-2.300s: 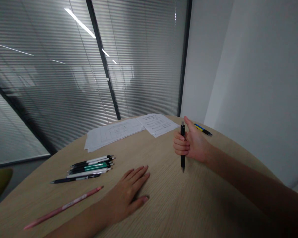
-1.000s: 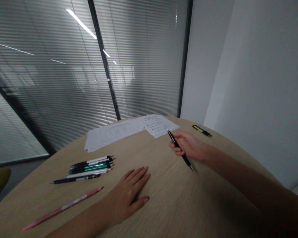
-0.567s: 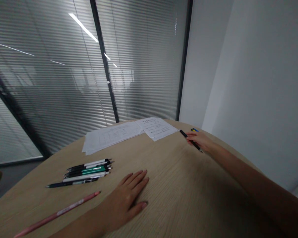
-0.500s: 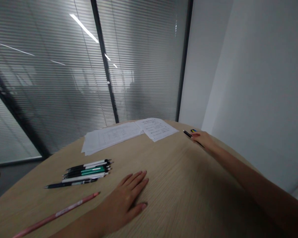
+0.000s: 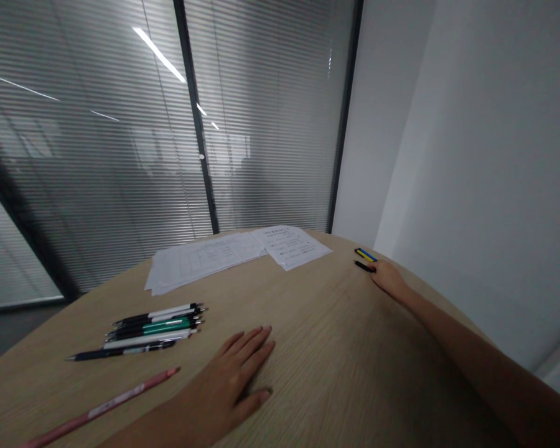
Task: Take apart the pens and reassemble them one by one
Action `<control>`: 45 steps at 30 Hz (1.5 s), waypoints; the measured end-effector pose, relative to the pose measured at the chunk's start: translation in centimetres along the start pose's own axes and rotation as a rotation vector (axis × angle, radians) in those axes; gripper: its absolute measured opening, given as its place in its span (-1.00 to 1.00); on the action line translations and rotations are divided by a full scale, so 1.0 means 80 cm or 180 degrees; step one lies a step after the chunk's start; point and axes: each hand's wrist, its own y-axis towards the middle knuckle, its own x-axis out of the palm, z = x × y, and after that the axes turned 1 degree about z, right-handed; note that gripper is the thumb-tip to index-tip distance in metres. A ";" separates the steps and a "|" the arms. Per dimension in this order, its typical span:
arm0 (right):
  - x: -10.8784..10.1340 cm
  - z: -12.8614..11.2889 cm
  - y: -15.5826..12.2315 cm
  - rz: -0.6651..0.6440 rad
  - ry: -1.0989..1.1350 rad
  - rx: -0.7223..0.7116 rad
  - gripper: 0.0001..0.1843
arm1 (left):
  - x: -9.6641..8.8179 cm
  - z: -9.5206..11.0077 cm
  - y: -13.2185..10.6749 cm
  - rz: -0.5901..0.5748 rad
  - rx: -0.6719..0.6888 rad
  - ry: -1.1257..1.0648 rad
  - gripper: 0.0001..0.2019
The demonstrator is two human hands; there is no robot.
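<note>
A black pen (image 5: 364,266) sticks out of the fingertips of the right hand (image 5: 388,278), its tip pointing left and its long axis lying nearly level along the far right edge of the desk (image 5: 336,330). The hand is curled and small with distance, with the rest of the pen hidden behind the fingers. Just beyond lies a blue-and-yellow pen (image 5: 365,254). Stacked papers (image 5: 289,247) sit to the left. The left hand (image 5: 240,373) lies open and flat, near a row of pens (image 5: 152,330) and a pink pencil (image 5: 102,407).

Black pen (image 5: 364,266) half hidden by the right hand (image 5: 389,278), grip unclear
</note>
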 end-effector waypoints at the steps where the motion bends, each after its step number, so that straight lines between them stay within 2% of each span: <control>1: 0.000 0.001 0.000 -0.0035 -0.0057 -0.0061 -0.66 | 0.000 0.000 0.000 -0.0034 0.0006 -0.0003 -0.48; 5: -0.001 0.005 0.002 -0.0099 -0.0225 -0.0165 -0.64 | 0.001 -0.002 0.000 -0.0015 -0.0019 -0.0041 -0.49; 11: 0.009 0.008 0.009 -0.0019 -0.0384 0.0041 -0.78 | 0.008 -0.004 -0.001 0.0108 -0.0024 -0.0133 -0.48; 15: 0.018 0.003 0.019 0.0040 -0.0443 0.0019 -0.70 | 0.007 -0.002 -0.002 0.0155 -0.0036 -0.0138 -0.48; 25: 0.026 0.005 0.039 0.0323 -0.0483 -0.0029 -0.71 | 0.006 -0.001 -0.002 0.0153 -0.0021 -0.0236 -0.47; 32: 0.029 0.011 0.047 0.0233 -0.0479 0.0157 -0.71 | 0.002 0.005 -0.003 0.0075 -0.0115 -0.0231 -0.48; 37: 0.029 0.011 0.047 0.0186 -0.0467 0.0238 -0.71 | 0.001 0.003 -0.004 0.0158 -0.0095 -0.0321 -0.47; 40: 0.026 0.007 0.044 0.0257 -0.0471 0.0229 -0.78 | 0.003 0.002 -0.004 0.0224 -0.0106 -0.0313 -0.47; 42: 0.024 0.005 0.041 0.0348 -0.0491 0.0214 -0.81 | 0.002 0.003 -0.003 0.0175 -0.0118 -0.0299 -0.47; 45: 0.021 0.002 0.038 0.0518 -0.0526 0.0267 -0.74 | -0.003 0.006 0.000 -0.0012 -0.0149 -0.0263 -0.47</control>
